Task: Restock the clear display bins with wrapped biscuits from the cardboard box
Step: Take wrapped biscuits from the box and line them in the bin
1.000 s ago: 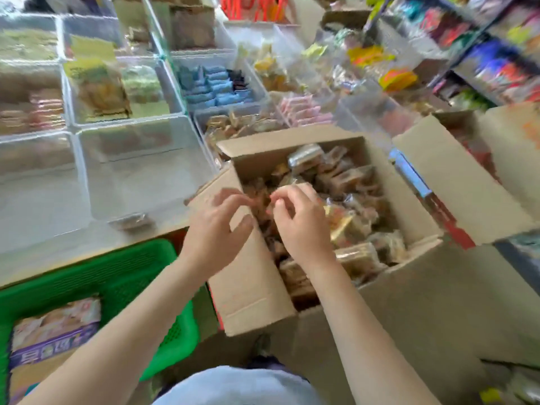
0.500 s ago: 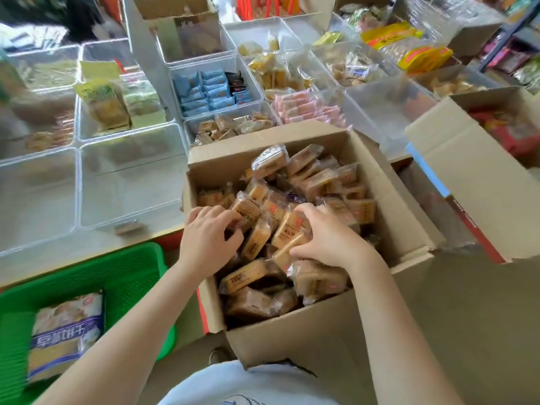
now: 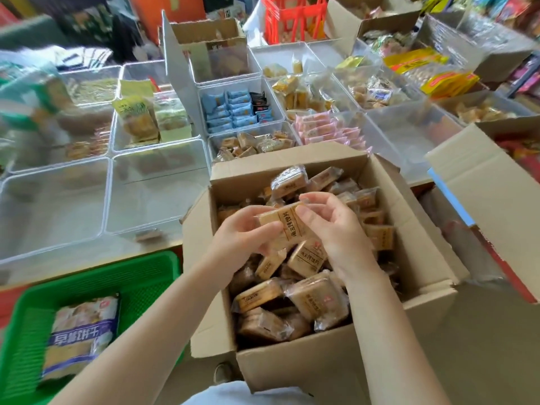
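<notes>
We pinch wrapped biscuit (image 3: 285, 225) between left hand (image 3: 242, 235) and right hand (image 3: 336, 223) above cardboard box (image 3: 306, 372), lifting it clear, likely for nearby clear bin (image 3: 157, 200).

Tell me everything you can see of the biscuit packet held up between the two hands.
The biscuit packet is a flat, squarish tan biscuit stack in clear film with a dark printed band of characters. It is held above the open cardboard box, tilted, its printed face towards the camera. The left hand grips its left end; the right hand pinches its right end.
</notes>
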Demonstrator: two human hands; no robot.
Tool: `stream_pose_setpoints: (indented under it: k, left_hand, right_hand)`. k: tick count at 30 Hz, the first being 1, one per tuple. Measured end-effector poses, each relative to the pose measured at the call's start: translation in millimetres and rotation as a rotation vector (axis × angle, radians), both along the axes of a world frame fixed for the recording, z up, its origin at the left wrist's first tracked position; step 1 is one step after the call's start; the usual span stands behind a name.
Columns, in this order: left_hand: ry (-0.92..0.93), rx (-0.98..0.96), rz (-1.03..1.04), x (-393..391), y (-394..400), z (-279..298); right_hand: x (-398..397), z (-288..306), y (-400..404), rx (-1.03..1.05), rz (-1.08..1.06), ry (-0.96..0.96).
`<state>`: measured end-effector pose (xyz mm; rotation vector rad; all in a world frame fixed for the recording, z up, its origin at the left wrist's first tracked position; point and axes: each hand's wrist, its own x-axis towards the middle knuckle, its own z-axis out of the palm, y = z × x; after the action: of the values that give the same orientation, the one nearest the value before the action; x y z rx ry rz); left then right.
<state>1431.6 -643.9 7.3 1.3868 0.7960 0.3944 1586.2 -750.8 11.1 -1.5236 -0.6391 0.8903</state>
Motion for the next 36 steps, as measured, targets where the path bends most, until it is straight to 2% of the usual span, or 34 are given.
stream_pose_setpoints:
  k: [3,8,10,15,19,23,26,29,32,36]
  left_hand:
    - [-0.08,-0.014,0.089,-18.7,17.5,7.1]
    - [-0.046,0.222,-0.009,-77.8,54.2,6.3]
    - [-0.041,0.245,-0.011,-109.1,69.3,-0.6]
    - [0.036,0.269,0.245,-210.5,134.2,-36.8]
    - [0.286,0.249,0.263,-303.4,204.8,-88.5]
    - [0.53,0.411,0.151,-352.5,255.4,-135.5]
    - [0.673,0.574,0.036,-364.5,282.4,-157.8]
    - [0.72,0.659,-0.087,-358.6,301.8,-176.5]
    - [0.791,0.688,-0.199,-349.3,317.6,-191.3]
    - [0.844,0.847,-0.144,-346.1,321.5,-208.8]
  right_hand:
    - [-13.8,4.2,8.3,0.002,0.062,-0.008]
    - [-60.1,15.9,39.5,-0.188,0.406,-0.42]
    - [-92.7,17.7,66.5,-0.218,0.495,-0.618]
    - [-181.3,-5.0,153.0,-0.248,0.47,-0.889]
    - [-253.6,-40.5,229.6,-0.352,0.381,-0.902]
    - [-300.5,-85.7,286.1,-0.485,0.346,-0.892]
    - [-307.7,-106.7,304.0,-0.542,0.24,-0.876]
    - [-298.4,-119.4,317.1,-0.592,0.123,-0.923]
    - [-281.2,-129.7,339.8,-0.66,0.123,-0.977]
    - [-267.3,-151.8,382.2,-0.777,0.233,-1.014]
